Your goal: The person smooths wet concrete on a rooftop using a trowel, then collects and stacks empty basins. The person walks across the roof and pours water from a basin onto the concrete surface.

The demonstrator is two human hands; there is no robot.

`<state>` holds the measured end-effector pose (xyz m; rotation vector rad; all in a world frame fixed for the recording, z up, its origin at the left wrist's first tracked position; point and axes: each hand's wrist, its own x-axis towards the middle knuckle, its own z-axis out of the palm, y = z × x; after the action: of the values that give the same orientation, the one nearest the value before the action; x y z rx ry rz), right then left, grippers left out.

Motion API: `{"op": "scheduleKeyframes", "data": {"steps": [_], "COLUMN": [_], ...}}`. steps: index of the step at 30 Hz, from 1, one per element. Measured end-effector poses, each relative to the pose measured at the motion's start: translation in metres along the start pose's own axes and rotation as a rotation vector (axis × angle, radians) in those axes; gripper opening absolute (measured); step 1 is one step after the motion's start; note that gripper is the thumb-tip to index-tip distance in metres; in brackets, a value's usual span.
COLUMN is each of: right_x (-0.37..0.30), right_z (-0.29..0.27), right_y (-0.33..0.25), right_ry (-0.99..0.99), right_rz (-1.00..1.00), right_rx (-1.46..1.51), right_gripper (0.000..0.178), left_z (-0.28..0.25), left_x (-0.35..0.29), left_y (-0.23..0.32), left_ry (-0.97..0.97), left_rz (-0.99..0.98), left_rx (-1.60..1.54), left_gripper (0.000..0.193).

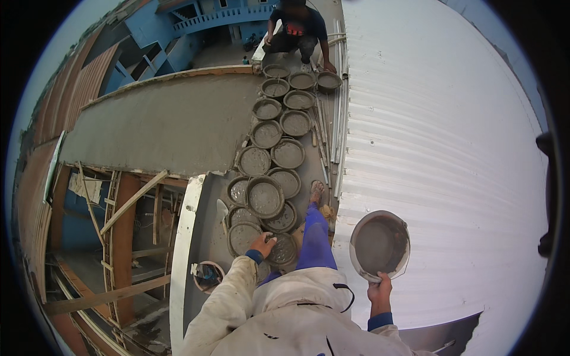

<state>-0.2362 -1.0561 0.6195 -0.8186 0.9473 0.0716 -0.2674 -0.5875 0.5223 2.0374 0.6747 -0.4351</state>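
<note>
Evidently the right hand (380, 288) pinches the near rim of a bucket (375, 242) at two o'clock from the worker (297, 317). It looks stiff, probably light, perhaps slick, so the rim suits. The left hand (263, 243), at eleven, curls; whether around anything, I can't tell.

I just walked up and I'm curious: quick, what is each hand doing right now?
Left hand: partly open, fingers loosely curled, nothing seen in it.
Right hand: closed, holding a bucket by its rim.
</note>
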Motion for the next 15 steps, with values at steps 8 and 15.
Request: {"op": "scheduleKeyframes", "data": {"steps": [8, 15], "right_x": [0.175, 0.337], "right_z": [0.189, 0.314], "right_y": [-0.026, -0.027], "right_ry": [-0.122, -0.053], "right_rz": [0.088, 0.207], "right_rx": [-0.139, -0.168], "right_gripper": [0.061, 0.063], "left_z": [0.048, 0.155], "left_x": [0.243, 0.548], "left_y": [0.097, 0.128], "left_ry": [-0.386, -0.405], "left_rz": [-0.131, -0.047], "left_rx": [0.167, 0.254], "left_gripper": [0.064, 0.063]}}
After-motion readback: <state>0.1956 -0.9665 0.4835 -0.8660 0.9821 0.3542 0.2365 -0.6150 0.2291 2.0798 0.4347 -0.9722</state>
